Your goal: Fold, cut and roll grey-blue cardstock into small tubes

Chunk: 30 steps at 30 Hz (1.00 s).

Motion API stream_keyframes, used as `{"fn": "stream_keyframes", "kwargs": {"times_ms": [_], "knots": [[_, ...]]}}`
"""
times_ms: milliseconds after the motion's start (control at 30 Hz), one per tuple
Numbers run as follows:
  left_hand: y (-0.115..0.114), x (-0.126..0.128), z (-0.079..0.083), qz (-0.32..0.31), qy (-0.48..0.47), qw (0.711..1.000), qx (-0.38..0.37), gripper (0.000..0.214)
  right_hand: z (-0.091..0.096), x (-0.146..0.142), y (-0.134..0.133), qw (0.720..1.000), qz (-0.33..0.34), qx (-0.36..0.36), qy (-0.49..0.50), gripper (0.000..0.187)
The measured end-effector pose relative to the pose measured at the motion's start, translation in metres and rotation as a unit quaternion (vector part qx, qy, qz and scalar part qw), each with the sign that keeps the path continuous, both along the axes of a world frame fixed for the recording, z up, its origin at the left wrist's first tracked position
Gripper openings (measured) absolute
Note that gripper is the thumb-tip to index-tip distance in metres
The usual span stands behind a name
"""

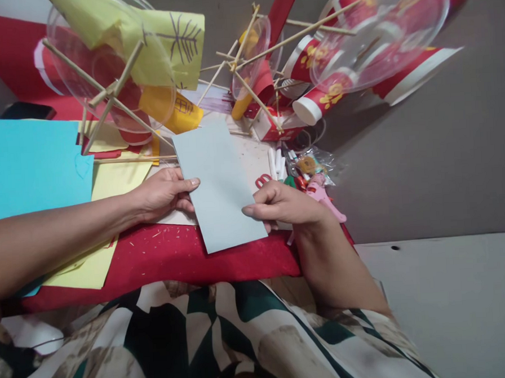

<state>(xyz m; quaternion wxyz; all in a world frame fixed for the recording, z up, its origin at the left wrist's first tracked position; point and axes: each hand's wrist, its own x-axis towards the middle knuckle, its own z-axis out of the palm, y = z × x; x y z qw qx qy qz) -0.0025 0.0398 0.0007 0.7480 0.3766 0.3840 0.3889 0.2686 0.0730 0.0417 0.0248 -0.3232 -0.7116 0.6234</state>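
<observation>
A pale grey-blue sheet of paper (pixel 218 185) is held up in front of me, slightly tilted, between both hands. My left hand (pixel 168 192) grips its left edge, thumb on the face and fingers behind. On the lower right edge, my right hand (pixel 282 204) pinches the same sheet, with its thumb on top. The fingers behind the sheet are partly hidden. Just beyond my right hand lie red-handled scissors (pixel 263 180), several white markers (pixel 279 164) and a pink glue gun (pixel 323 195).
A craft structure of wooden sticks (pixel 120 86), clear plastic lids and red paper cups (pixel 324 98) stands at the back. Blue paper (pixel 35 166) and yellow paper (pixel 119 179) lie left on the red-covered table (pixel 163 256). A dark phone (pixel 28 110) rests at the far left. A grey wall (pixel 437 162) bounds the right.
</observation>
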Motion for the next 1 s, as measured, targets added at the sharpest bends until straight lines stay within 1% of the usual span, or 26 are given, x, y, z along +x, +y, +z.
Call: {"fn": "stream_keyframes", "kwargs": {"times_ms": [133,233,367,467,533,633,733,800,900,1000], "knots": [[0.0,0.0,-0.002,-0.022,-0.016,0.999,-0.019,0.011,0.001,0.0,0.004,1.0,0.01,-0.023,0.019,0.06],[-0.001,0.0,-0.002,-0.052,-0.027,0.998,-0.024,0.023,-0.007,-0.003,0.007,0.998,0.036,-0.054,0.022,0.066],[-0.003,0.0,0.0,-0.059,-0.031,0.998,-0.018,0.039,-0.021,-0.009,0.004,0.994,0.048,-0.101,0.018,0.064],[-0.004,0.001,0.0,-0.056,-0.028,0.998,-0.008,0.043,-0.023,-0.013,0.0,0.992,0.032,-0.118,0.038,0.06],[-0.004,0.001,0.0,-0.056,-0.026,0.998,-0.001,0.043,-0.021,-0.014,-0.004,0.993,0.033,-0.108,0.042,0.058],[-0.004,0.0,-0.001,-0.065,-0.021,0.998,0.007,0.042,-0.015,-0.014,-0.006,0.994,0.054,-0.085,0.045,0.058],[-0.003,0.0,-0.002,-0.068,-0.018,0.997,0.009,0.041,-0.012,-0.013,-0.004,0.994,0.063,-0.084,0.033,0.058],[-0.003,0.0,-0.003,-0.067,-0.018,0.998,0.01,0.041,-0.012,-0.012,0.001,0.995,0.046,-0.08,0.031,0.06],[-0.005,0.001,-0.001,-0.081,-0.019,0.996,0.015,0.039,-0.015,-0.013,0.007,0.997,-0.009,-0.053,0.063,0.062],[-0.009,0.003,0.001,-0.101,-0.012,0.994,0.027,0.038,-0.02,-0.019,0.006,0.995,-0.035,-0.049,0.084,0.055]]}}
